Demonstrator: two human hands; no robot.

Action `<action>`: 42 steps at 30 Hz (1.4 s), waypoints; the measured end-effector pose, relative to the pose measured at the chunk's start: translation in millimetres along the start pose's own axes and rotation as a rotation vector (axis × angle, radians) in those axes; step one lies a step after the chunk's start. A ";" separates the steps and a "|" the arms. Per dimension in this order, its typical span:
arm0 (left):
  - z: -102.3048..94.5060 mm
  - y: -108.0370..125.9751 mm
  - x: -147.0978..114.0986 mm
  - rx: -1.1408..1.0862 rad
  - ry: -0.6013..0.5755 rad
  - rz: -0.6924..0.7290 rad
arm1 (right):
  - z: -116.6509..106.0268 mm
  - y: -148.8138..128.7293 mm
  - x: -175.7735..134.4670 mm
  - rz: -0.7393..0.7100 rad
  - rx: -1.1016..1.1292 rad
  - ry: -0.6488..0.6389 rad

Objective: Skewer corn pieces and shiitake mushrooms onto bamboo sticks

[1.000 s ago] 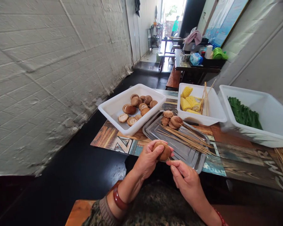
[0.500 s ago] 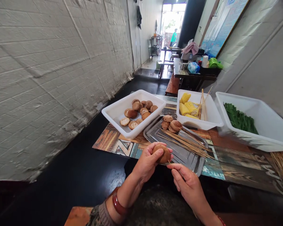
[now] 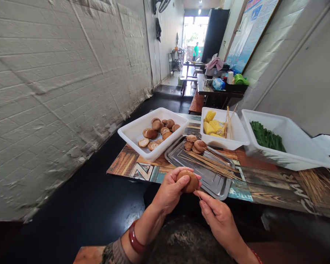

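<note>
My left hand (image 3: pixel 170 190) is closed around a brown mushroom cap (image 3: pixel 187 182), its thumb lying over the top. A thin bamboo skewer (image 3: pixel 198 196) is pinched in my right hand (image 3: pixel 218 216), its tip at the lower right edge of the cap. How deep the tip sits in the mushroom cannot be made out. Just beyond my hands lies a metal tray (image 3: pixel 178 157) with several mushrooms (image 3: pixel 199 146) on skewers and a pile of loose bamboo skewers (image 3: pixel 211 165). Farther left, a white tub (image 3: pixel 129 137) contains more mushrooms (image 3: pixel 151 134).
A white tub (image 3: pixel 238 141) with corn (image 3: pixel 214 127) and skewers stands behind the tray. Right of it is another white tub (image 3: pixel 305 150) with green leaves (image 3: pixel 267 136). More skewers (image 3: pixel 315 185) lie at the table's right. A person (image 3: pixel 195 51) is far off near the doorway.
My right hand has come slightly closer to the mushroom, and less of the skewer shows between them. The view has turned a little right and up.
</note>
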State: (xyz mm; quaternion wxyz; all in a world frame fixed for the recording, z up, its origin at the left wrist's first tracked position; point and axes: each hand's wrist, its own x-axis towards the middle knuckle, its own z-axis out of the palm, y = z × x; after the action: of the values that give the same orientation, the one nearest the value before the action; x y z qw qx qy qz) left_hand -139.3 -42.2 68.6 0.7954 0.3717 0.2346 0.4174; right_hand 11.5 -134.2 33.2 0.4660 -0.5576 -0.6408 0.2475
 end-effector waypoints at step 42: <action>-37.0 7.6 57.8 -0.021 0.168 -0.067 | 29.9 28.7 80.3 0.313 0.295 -0.163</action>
State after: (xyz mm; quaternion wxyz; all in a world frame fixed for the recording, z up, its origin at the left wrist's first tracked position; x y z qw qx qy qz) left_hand -137.0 23.7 48.2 0.7904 0.3188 0.3082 0.4226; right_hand 3.7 -44.9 21.7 0.4453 -0.5543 -0.5388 0.4520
